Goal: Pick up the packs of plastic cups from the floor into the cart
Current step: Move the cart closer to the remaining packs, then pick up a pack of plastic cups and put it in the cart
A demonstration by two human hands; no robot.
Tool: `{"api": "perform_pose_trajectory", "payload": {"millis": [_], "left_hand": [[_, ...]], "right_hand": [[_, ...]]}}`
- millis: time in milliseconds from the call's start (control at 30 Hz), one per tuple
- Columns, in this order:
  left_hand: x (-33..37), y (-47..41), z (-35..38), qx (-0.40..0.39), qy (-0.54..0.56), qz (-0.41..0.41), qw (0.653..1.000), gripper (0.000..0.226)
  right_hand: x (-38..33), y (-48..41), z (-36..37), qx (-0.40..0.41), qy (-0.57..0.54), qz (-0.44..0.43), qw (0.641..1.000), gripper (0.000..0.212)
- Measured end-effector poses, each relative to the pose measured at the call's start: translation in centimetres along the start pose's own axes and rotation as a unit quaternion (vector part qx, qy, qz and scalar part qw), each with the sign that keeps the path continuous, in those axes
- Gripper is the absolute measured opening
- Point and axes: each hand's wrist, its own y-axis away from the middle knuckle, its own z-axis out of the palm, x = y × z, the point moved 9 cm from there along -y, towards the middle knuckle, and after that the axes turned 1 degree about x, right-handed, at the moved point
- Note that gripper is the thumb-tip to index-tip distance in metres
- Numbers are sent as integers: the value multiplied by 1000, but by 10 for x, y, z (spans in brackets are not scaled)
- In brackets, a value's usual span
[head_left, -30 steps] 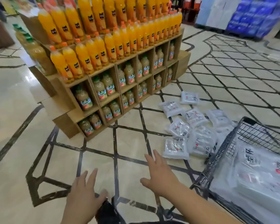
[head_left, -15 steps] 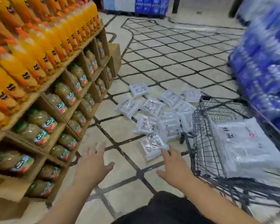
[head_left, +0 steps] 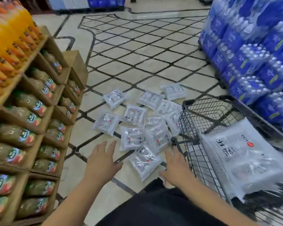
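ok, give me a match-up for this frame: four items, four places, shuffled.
1. nearest cup pack
2. big cup pack
3. orange juice bottles
4. water bottle packs

A. stacked at right
B. flat on the floor
C. top of the shelf at left
D. inside the cart

Pairs: 1-B, 2-D, 3-C, 4-A

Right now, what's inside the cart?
Cup packs lie in the cart, toward its near end; the top one's printed face is up. How many lie under it is hidden.
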Motion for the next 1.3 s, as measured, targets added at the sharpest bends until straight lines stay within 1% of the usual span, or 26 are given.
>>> {"api": "perform_pose_trajectory", "payload": {"millis": [67, 200, 300, 400, 500, 633, 767, 900, 1033, 1067, 1133, 1200, 1233, 1300], "left_hand": [[4, -31, 1, -16, -6, -12, 1000, 90], [9, -82, 11, -22, -13, -43, 999, 90], [13, -114, 38, -82, 7, -62, 995, 87], [6, -150, 68, -117, 32, -85, 989, 87], [-6, -190, 124, -143, 76, -111, 981, 86], [-20, -243, 236, -187, 69, -106, 974, 84], [-46, -282, 390, -239, 81, -101, 962, 82], [-76, -298, 554, -306, 83, -142, 938, 90], [-85, -299, 695, -358, 5, -103, 928, 95], [-87, -295, 723, -371, 3, -118, 921, 95], [-89, -287, 763, -372, 53, -191, 907, 91], [-87, -275, 791, -339, 157, -272, 887, 92], [-84, -268, 801, -321, 230, -309, 865, 96], [-74, -254, 815, -278, 377, -373, 801, 107]], "right_hand": [[2, -43, -14, -19, 8, -8, 1000, 93], [11, -119, -41, -38, 40, -30, 998, 95], [18, -166, -45, -57, 45, -32, 997, 97], [28, -209, -28, -91, 18, 4, 996, 98], [41, -258, 14, -116, 7, 53, 992, 100], [59, -327, 106, -144, 3, 89, 986, 96], [84, -393, 231, -170, 6, 124, 978, 87], [114, -454, 359, -184, 44, 103, 976, 90], [147, -510, 456, -172, 68, 98, 978, 93], [152, -519, 475, -167, 70, 92, 979, 94], [161, -533, 505, -160, 77, 70, 982, 97], [169, -540, 526, -155, 73, 54, 984, 103], [172, -542, 533, -150, 61, 50, 986, 106], [177, -546, 541, -138, 16, 49, 989, 109]]}}
